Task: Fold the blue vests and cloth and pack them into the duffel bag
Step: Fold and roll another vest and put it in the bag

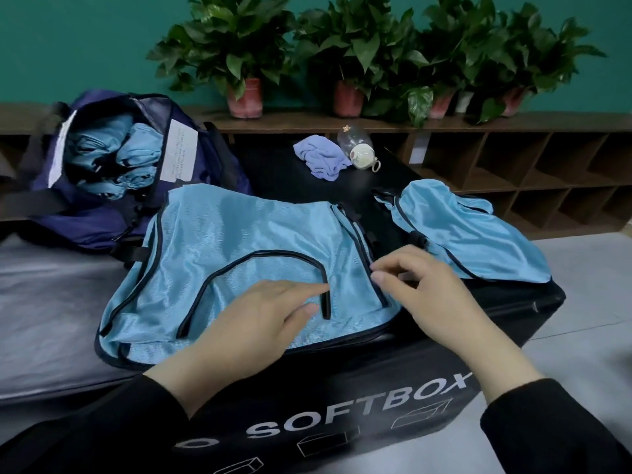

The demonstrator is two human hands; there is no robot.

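left hand (260, 323) lying flat, fingers straight and spread a bit; right hand (427, 295) hovering with fingers loosely curled, both in black sleeves.

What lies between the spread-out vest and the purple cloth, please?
Only bare black case top separates the spread vest from the purple cloth, as the head view shows.

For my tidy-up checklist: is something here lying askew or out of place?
Yes. A clear bottle lies tipped on its side on the black case, beside the crumpled lilac cloth. Nothing seems spilled.
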